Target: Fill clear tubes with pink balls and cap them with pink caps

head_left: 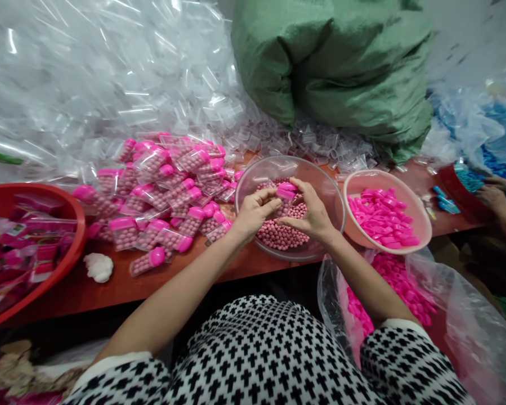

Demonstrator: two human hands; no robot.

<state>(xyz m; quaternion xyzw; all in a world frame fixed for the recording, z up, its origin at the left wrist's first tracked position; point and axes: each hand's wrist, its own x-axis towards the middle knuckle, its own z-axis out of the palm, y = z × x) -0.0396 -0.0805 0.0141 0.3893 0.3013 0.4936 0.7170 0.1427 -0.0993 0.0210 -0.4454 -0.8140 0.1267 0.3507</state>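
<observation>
Over a clear round bowl of pink beads, both hands are at one small clear container with a bright pink cap. My left hand is closed round the container's side, fingers bent. My right hand has its fingertips at the pink cap, with the thumb spread apart lower down. Left of the bowl lies a pile of bead-filled containers with pink caps. To the right, a pale pink basin holds loose pink caps.
A red basin of pink packets stands at left, near a white wad. Empty clear containers heap up behind, beside a green sack. A plastic bag of pink caps hangs below; another person's hand is far right.
</observation>
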